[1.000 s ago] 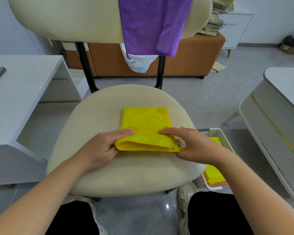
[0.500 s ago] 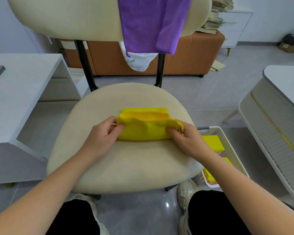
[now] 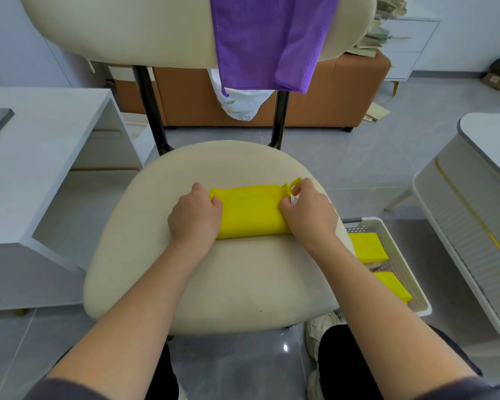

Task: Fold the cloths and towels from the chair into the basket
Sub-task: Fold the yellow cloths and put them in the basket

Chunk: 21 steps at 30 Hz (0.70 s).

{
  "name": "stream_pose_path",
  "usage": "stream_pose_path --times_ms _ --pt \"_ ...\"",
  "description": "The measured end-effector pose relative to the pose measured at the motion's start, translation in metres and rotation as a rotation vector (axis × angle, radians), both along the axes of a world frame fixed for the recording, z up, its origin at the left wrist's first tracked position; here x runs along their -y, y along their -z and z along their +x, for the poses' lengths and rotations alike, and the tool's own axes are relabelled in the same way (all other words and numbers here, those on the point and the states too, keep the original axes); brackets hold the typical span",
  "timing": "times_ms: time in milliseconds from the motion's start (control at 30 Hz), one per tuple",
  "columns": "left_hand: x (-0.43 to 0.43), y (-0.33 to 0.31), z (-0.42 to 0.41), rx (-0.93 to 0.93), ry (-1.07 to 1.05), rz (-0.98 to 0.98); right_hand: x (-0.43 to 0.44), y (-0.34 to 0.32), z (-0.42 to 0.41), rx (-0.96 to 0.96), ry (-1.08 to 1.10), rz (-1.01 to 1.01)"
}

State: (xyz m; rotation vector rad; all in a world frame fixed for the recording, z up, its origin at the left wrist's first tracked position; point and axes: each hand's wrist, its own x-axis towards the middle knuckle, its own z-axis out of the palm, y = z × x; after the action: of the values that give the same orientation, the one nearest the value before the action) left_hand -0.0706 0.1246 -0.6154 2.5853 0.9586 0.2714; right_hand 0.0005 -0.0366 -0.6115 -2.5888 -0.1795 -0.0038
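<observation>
A yellow cloth (image 3: 251, 210), folded into a short thick rectangle, lies on the cream chair seat (image 3: 214, 284). My left hand (image 3: 195, 215) grips its left end and my right hand (image 3: 308, 212) grips its right end, where a small yellow loop sticks up. A purple towel (image 3: 269, 41) hangs over the chair's backrest, with a white cloth (image 3: 240, 105) hanging behind it. The white basket (image 3: 399, 255) stands on the floor right of the chair and holds folded yellow cloths (image 3: 368, 246).
A white desk (image 3: 38, 157) stands close on the left, a white cabinet (image 3: 474, 203) on the right. An orange-brown sofa (image 3: 315, 96) sits behind the chair. My knees and a white shoe (image 3: 319, 327) are under the seat's front edge.
Both hands lifted the near edge of the yellow cloth and folded it away from me, making it half as deep. The hands now hold its ends further back on the seat.
</observation>
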Motion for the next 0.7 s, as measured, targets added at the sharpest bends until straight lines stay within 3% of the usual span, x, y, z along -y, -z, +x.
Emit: stream_pose_path --times_ms 133,233,300,367,467,533,700 --pt "0.0 0.001 -0.002 0.161 0.161 0.226 -0.001 0.002 0.001 0.111 -0.027 -0.039" --pt "-0.012 0.004 -0.003 0.248 0.479 0.386 0.005 0.001 0.006 0.419 -0.144 -0.119" --pt "-0.019 0.003 -0.008 0.228 0.565 0.375 0.01 -0.002 0.006 0.589 -0.345 -0.002" --pt "-0.019 -0.004 -0.016 0.106 0.604 0.307 0.011 -0.003 -0.001 0.537 -0.617 0.028" --pt "-0.022 -0.011 -0.027 -0.056 0.656 0.246 0.012 0.003 -0.016 0.287 -0.845 -0.175" --pt "-0.023 -0.009 -0.031 -0.086 0.688 0.226 0.013 0.005 -0.017 0.166 -0.83 -0.243" --pt "-0.02 -0.001 -0.028 0.063 0.633 0.175 0.011 0.001 -0.012 0.129 -0.747 -0.193"
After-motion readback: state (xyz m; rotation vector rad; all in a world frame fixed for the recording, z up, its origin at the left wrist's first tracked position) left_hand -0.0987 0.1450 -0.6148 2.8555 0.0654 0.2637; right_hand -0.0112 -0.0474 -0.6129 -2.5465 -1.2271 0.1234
